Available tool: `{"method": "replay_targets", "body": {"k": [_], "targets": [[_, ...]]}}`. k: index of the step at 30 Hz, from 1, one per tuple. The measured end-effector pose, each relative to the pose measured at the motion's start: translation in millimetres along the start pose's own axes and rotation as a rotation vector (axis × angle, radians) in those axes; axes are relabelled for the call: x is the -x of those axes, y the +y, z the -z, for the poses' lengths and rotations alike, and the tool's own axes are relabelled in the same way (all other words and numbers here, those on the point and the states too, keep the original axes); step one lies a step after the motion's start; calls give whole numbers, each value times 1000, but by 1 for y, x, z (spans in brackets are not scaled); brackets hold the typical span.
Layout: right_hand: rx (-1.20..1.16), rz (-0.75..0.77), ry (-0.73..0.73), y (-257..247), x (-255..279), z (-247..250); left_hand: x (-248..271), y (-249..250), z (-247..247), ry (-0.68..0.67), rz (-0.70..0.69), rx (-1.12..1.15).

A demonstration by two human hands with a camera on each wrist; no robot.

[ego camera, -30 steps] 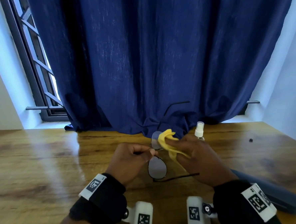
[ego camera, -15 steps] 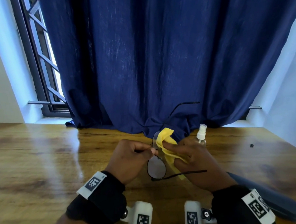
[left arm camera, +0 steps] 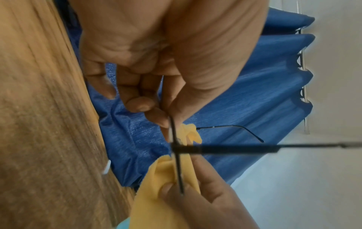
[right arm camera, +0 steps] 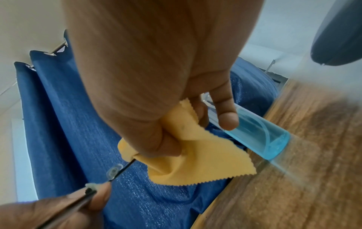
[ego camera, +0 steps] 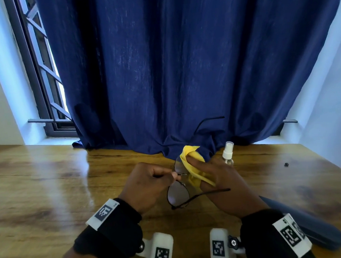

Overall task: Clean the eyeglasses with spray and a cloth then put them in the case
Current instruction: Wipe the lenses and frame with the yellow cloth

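Observation:
Thin black-rimmed eyeglasses are held above the wooden table, one lens near me, the other up by the curtain. My left hand pinches the frame at the bridge; the left wrist view shows the dark rim edge-on between its fingertips. My right hand pinches the far lens through a yellow cloth, which hangs from the fingers. The small spray bottle with blue liquid stands just behind the right hand. A dark blue case lies at the lower right.
A dark blue curtain hangs down onto the back edge of the wooden table. A window grille shows at the far left. One small dark speck lies on the table at the right.
The right hand's fingers and the yellow cloth have shifted slightly upward over the far lens. The left hand keeps its pinch on the frame; the glasses stay in much the same place.

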State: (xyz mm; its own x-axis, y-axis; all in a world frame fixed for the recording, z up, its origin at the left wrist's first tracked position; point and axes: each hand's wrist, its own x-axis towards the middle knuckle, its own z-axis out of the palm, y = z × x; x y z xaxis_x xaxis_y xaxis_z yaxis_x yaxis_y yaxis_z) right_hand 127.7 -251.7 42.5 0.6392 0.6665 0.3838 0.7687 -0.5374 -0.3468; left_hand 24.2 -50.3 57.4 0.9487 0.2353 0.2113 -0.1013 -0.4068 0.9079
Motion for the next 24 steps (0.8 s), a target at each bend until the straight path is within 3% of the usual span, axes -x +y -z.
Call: {"method": "replay_targets", "body": {"k": [7,13,17,24], "targets": [[-45,9,8,-3,3,2,-2,0,3,46,-9,10],[-43,37,-35,-5,0,-4,0,-2,-3,-26,-26,-36],[-39,6,9,-1,1,0,-5,-6,4,29,-9,-18],[-65,48,-35,-8,-1,-3,0,0,-1,1,-19,-15]]}}
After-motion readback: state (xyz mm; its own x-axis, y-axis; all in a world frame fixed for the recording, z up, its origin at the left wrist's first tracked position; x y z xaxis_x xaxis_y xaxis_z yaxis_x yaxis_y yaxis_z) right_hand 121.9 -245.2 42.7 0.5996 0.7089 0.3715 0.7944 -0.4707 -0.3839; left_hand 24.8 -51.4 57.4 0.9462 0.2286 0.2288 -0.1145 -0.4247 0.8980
